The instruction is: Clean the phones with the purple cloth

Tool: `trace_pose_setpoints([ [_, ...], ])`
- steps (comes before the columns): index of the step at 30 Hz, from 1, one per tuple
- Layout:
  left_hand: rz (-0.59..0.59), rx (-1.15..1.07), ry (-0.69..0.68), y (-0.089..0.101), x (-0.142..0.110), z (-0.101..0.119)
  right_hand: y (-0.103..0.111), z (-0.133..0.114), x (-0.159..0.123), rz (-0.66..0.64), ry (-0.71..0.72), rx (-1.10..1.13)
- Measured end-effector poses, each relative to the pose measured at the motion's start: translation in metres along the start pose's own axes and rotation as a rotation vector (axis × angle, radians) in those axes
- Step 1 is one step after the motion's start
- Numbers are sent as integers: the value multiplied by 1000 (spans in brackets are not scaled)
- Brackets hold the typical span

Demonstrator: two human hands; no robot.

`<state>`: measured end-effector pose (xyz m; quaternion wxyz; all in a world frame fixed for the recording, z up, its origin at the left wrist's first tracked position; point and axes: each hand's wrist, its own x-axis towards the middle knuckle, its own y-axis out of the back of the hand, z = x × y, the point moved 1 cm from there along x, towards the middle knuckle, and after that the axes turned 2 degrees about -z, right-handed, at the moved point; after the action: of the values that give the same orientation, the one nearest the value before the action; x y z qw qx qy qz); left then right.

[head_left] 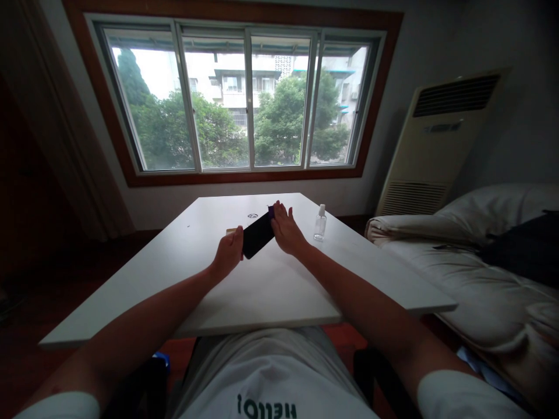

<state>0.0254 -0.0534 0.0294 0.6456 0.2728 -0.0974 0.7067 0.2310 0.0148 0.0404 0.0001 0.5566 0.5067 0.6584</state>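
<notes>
Phone (257, 234), a flat black slab (screen dark), gripped at its ends by left hand (227, 254) and right hand (286, 230).

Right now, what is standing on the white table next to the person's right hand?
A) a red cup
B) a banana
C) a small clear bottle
C: a small clear bottle stands upright on the white table, just beside the right hand.

A black, flat, rectangular phone (257, 234) with a dark, unlit screen is held just above a white table, tilted so that its far end sits higher and to the right. A small purple piece (271, 212) shows at that upper end.
</notes>
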Motion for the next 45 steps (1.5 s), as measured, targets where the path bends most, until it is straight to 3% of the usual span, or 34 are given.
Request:
trace_pose_setpoints([
  [4,13,12,11,-1,0,0,-4,-10,-2,48,-6,1],
  [11,110,-153,64,-5,6,-3,-8,-88,-18,-4,303,-12],
  [14,131,-241,67,-4,7,-4,-3,-103,-21,-9,364,-32],
  [19,76,-176,68,-2,7,-3,9,-87,-15,-21,373,-64],
  [25,28,-39,7,2,2,4,18,-46,-5,62,156,-44],
  [30,5,-50,15,2,-2,11,27,-21,-2,108,15,98],
  [38,52,-183,86,2,2,3,25,-16,-3,224,-234,694],
  [45,59,-310,124,0,4,6,26,-27,-2,318,-335,904],
])
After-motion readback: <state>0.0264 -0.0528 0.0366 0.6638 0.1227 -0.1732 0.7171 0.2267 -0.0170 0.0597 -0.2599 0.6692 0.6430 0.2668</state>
